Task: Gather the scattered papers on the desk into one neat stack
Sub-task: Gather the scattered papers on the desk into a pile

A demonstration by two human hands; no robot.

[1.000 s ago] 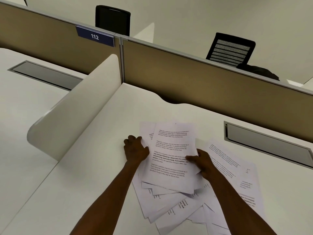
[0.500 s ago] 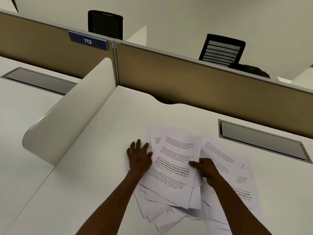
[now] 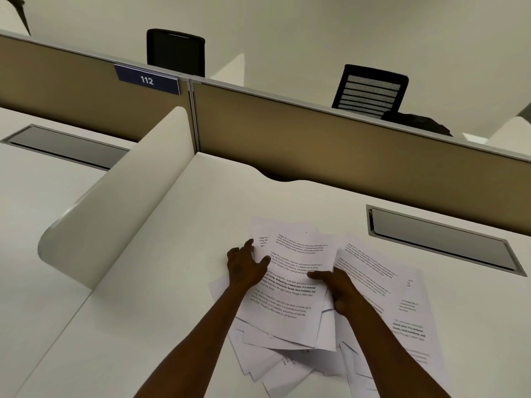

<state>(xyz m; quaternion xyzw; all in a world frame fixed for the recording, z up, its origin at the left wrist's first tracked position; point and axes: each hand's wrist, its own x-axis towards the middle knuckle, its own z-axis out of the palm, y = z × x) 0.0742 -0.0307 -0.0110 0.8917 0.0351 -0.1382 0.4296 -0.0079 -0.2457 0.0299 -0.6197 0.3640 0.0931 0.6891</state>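
The printed papers (image 3: pixel 290 285) lie fanned on the white desk (image 3: pixel 161 282); the left hand (image 3: pixel 247 265) presses flat, fingers spread; the right hand (image 3: pixel 336 288) pinches the top sheet's edge; sweep both sides inward, gently, aligning corners.

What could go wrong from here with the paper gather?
1. The right hand pinches only the top sheet; pulling could slide it off alone, leaving the fanned sheets beneath askew.
2. The sheets on the right lie outside both hands and may be missed.
3. The left hand pushing the pile's edge could crumple corners, since the edges point different ways.
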